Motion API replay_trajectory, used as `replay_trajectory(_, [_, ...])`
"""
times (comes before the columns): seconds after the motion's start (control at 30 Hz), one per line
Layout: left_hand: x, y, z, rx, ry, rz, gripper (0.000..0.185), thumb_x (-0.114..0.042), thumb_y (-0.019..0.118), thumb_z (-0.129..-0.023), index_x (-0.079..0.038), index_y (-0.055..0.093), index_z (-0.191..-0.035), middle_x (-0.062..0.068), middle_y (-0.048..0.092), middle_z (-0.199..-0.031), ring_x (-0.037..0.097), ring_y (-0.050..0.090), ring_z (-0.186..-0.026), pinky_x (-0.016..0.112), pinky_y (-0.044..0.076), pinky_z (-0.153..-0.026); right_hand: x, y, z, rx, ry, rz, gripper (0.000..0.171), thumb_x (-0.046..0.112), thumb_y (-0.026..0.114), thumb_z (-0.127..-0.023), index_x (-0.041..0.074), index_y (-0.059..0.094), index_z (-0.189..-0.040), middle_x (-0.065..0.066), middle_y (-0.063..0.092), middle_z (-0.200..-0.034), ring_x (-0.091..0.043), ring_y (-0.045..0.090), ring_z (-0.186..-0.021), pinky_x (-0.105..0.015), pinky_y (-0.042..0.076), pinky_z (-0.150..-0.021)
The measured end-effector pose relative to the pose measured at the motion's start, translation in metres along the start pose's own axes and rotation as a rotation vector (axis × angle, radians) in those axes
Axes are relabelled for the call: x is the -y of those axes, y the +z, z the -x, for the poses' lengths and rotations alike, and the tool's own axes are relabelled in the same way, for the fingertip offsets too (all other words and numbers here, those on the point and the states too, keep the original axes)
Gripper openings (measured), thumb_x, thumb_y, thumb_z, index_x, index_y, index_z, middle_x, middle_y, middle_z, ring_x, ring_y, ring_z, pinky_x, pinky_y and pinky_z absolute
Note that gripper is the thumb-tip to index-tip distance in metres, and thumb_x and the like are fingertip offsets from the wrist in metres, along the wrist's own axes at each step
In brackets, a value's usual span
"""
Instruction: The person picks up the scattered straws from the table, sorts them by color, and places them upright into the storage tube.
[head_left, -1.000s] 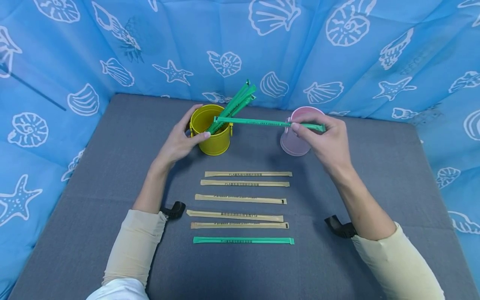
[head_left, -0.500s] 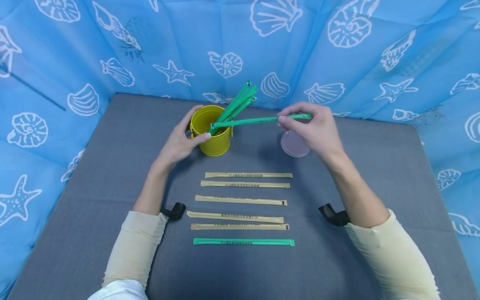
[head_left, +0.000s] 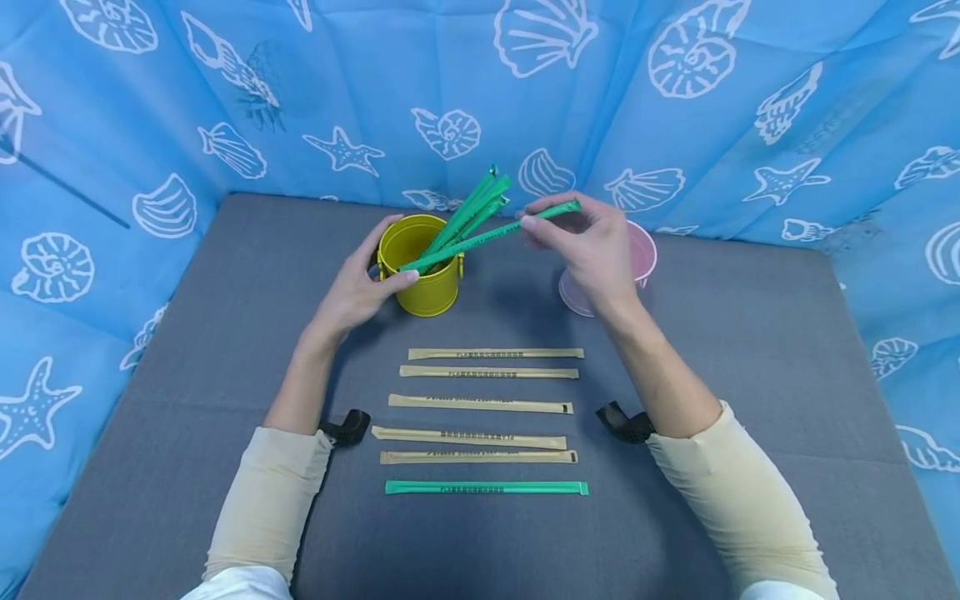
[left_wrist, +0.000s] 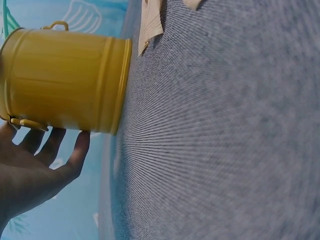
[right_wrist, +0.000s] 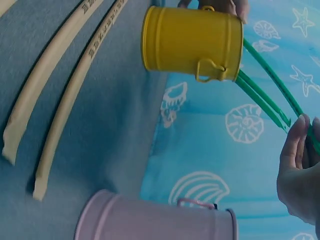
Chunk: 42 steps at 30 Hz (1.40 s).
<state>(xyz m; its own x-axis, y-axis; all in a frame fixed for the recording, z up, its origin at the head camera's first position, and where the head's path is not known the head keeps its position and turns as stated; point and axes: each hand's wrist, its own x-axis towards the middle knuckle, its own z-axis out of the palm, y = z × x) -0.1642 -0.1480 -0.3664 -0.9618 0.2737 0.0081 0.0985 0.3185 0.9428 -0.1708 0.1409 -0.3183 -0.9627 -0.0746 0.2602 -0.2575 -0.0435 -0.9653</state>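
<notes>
My left hand (head_left: 358, 287) grips the small yellow bucket (head_left: 429, 296) at its left side, thumb over the near rim. In the left wrist view its fingers lie along the bucket's side by the handle. Several green paper-wrapped straws (head_left: 474, 204) lean out of the bucket to the right. Between thumb and fingers, my right hand (head_left: 588, 242) pinches another green wrapped straw (head_left: 483, 237) near its far right end. This straw slants down leftward, its lower tip over the bucket's mouth near the left thumb. In the right wrist view the held straw (right_wrist: 275, 77) reaches to the bucket's rim.
A pink bucket (head_left: 643, 254) stands at the back right, partly hidden by my right hand. Several tan wrapped straws (head_left: 480, 404) lie in rows on the grey table (head_left: 225, 350), with one green straw (head_left: 487, 487) nearest me. A blue shell-print curtain (head_left: 450, 75) hangs behind.
My right hand has moved left from over the pink bucket to near the yellow one. The green straw has tilted, its left tip lower and over the bucket's mouth. My left hand has stayed put.
</notes>
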Motion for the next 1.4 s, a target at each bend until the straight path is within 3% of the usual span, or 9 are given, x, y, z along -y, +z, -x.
replay_trajectory(0.2, [-0.001,0.000,-0.001,-0.001,-0.008,0.009,0.073,-0.012,0.068,-0.094,-0.013,0.030,-0.156,0.015,0.044,-0.147,0.035,0.041,-0.131,0.054,0.034,-0.105,-0.002,0.010,-0.004,-0.008,0.030,-0.121,0.021,0.002,0.077,-0.085,-0.005,0.069,-0.103,-0.017,0.074,-0.096,-0.026,0.073,-0.082,-0.037,0.058,-0.077])
replay_trajectory(0.33, [-0.001,-0.001,0.000,-0.001,-0.007,0.004,0.074,-0.013,0.069,-0.094,-0.013,0.029,-0.156,0.014,0.044,-0.148,0.031,0.042,-0.131,0.052,0.033,-0.107,-0.006,0.017,-0.008,-0.040,-0.002,-0.131,0.017,0.002,0.076,-0.086,-0.006,0.069,-0.100,-0.017,0.073,-0.091,-0.025,0.073,-0.078,-0.037,0.059,-0.074])
replay_trajectory(0.47, [0.000,-0.001,0.000,0.002,-0.003,0.010,0.076,-0.014,0.069,-0.093,-0.011,0.028,-0.157,0.015,0.042,-0.149,0.031,0.041,-0.133,0.052,0.033,-0.108,-0.012,0.023,-0.012,-0.062,-0.013,-0.055,0.019,0.003,0.076,-0.086,-0.007,0.071,-0.101,-0.016,0.073,-0.087,-0.023,0.072,-0.075,-0.035,0.059,-0.072])
replay_trajectory(0.67, [0.002,0.000,0.000,0.009,0.002,0.023,0.076,-0.014,0.069,-0.093,-0.010,0.028,-0.157,0.016,0.042,-0.149,0.034,0.040,-0.133,0.053,0.033,-0.107,-0.020,0.033,-0.015,-0.080,0.059,0.029,0.021,0.002,0.077,-0.086,-0.011,0.071,-0.101,-0.019,0.073,-0.088,-0.022,0.073,-0.074,-0.034,0.059,-0.071])
replay_trajectory(0.9, [0.004,0.000,0.000,0.006,0.000,0.023,0.075,-0.013,0.070,-0.093,-0.010,0.028,-0.156,0.016,0.043,-0.149,0.033,0.041,-0.132,0.053,0.033,-0.106,-0.031,0.042,-0.017,-0.073,0.132,0.070,0.020,0.011,0.080,-0.085,-0.004,0.073,-0.096,-0.014,0.074,-0.084,-0.022,0.074,-0.074,-0.034,0.059,-0.069])
replay_trajectory(1.17, [0.004,0.000,0.001,0.003,-0.016,0.017,0.075,-0.013,0.069,-0.094,-0.012,0.028,-0.157,0.015,0.042,-0.150,0.032,0.040,-0.133,0.052,0.033,-0.107,-0.035,0.044,-0.014,-0.026,0.174,0.188,0.023,0.018,0.081,-0.085,0.001,0.075,-0.098,-0.010,0.075,-0.083,-0.020,0.074,-0.075,-0.034,0.059,-0.070])
replay_trajectory(1.4, [0.003,-0.002,0.000,0.006,-0.018,0.022,0.075,-0.013,0.069,-0.094,-0.013,0.028,-0.157,0.015,0.041,-0.150,0.033,0.040,-0.132,0.052,0.033,-0.106,-0.029,0.029,0.002,0.054,0.189,0.273,0.030,0.023,0.080,-0.086,0.002,0.074,-0.107,-0.007,0.075,-0.093,-0.020,0.073,-0.080,-0.037,0.059,-0.073])
